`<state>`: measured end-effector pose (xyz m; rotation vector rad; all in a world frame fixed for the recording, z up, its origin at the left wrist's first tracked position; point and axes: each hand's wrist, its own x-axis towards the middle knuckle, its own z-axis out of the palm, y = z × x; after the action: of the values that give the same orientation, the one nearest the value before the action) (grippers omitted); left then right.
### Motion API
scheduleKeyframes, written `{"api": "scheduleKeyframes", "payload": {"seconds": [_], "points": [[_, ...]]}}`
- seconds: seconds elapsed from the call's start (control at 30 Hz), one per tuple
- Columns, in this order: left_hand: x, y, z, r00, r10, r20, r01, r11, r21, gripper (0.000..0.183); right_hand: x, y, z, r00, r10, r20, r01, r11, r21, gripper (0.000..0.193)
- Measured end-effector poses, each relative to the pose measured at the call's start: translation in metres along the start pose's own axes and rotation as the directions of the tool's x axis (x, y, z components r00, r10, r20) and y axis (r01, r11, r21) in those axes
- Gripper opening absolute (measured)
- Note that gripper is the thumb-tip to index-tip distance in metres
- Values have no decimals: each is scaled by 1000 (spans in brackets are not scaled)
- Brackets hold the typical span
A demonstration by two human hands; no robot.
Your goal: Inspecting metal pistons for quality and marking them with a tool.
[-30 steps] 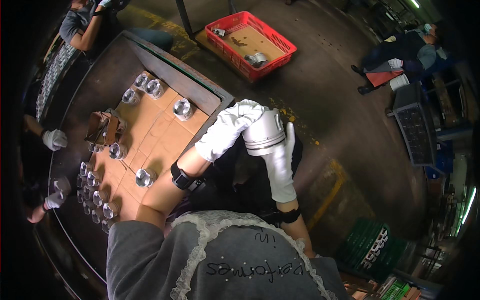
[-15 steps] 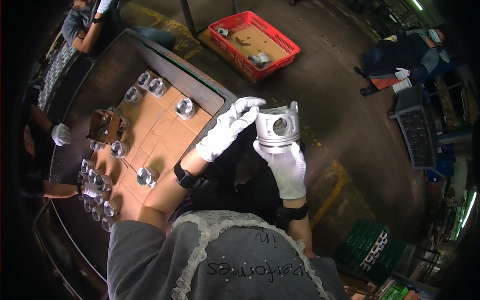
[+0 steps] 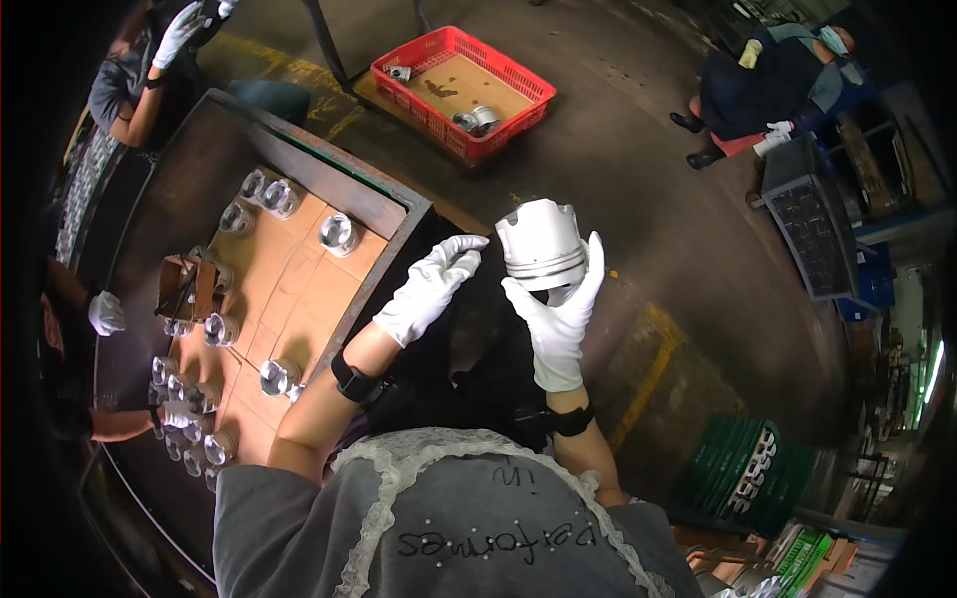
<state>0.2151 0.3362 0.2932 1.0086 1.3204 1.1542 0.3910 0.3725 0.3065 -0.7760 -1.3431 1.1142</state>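
A silver-grey engine piston (image 3: 542,239) is held up in front of me, ring grooves toward the bottom and its notched skirt edge uppermost. My right hand (image 3: 558,334), in a white glove, grips it from below, thumb on one side and fingers on the other. My left hand (image 3: 429,291), also gloved in white, is just left of the piston, a small gap between its fingertips and the metal. Its fingers are stretched and slightly bent, with nothing visible in them. A loose piston (image 3: 279,377) stands on the cardboard near my left forearm.
A metal-rimmed table (image 3: 411,214) on the left carries several pistons on cardboard (image 3: 299,289) and a small box of tools (image 3: 187,287). Another worker's gloved hand (image 3: 179,414) touches pistons there. A red crate (image 3: 464,147) stands ahead; green crates (image 3: 723,463) are at lower right.
The piston has turned in my right hand, so its round pin hole no longer faces me. My left hand has come away from it, down and left. The view has shifted slightly.
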Motion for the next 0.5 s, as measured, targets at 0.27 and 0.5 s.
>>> {"api": "scheduleKeyframes", "payload": {"seconds": [0.27, 0.5], "points": [[-12, 48, 35, 983, 180, -19, -180, 984, 8, 75, 0, -17, -8, 867, 250, 432, -498, 486, 718, 84], [-28, 30, 50, 721, 687, 84, -585, 539, 606, 71, 8, -29, -9, 869, 351, 350, -485, 459, 744, 66]]}}
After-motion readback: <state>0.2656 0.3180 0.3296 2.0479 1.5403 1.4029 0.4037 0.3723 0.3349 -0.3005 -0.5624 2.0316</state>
